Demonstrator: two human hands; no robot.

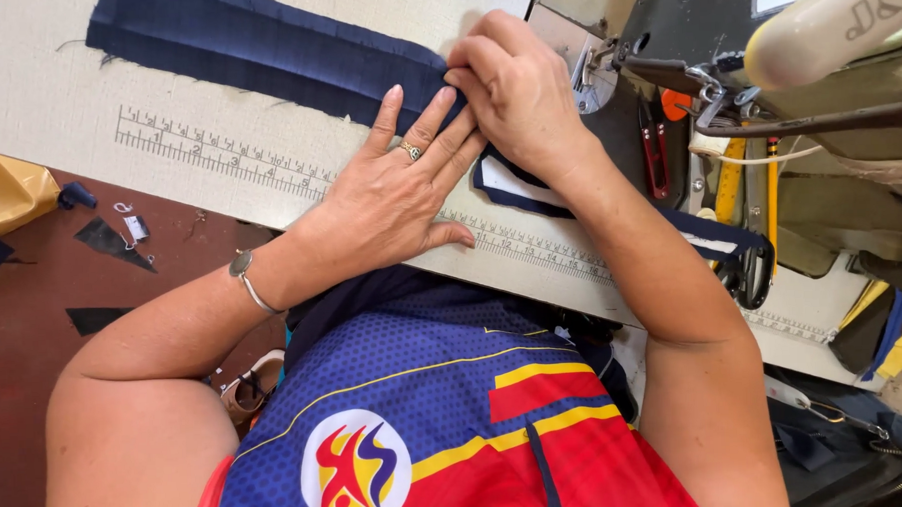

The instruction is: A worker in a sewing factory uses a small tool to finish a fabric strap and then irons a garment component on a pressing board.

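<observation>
Hands: my left hand (394, 200) flat, fingers spread on navy fabric strip (264, 50); right hand (515, 91) pinching its end on counter (56, 107).

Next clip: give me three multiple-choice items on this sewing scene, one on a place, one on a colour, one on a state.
1. Where does the scissors lie?
A. on the floor
B. on the table, right of the right hand
C. in the left hand

2. What colour is the cloth strip?
A. navy
B. white
C. green

3. How is the left hand?
A. clenched in a fist
B. lifted off the table
C. pressed flat, fingers spread

Answers: 1 B, it lies beside the machine; 2 A, the strip is dark blue; 3 C, the palm lies down on the table.
</observation>
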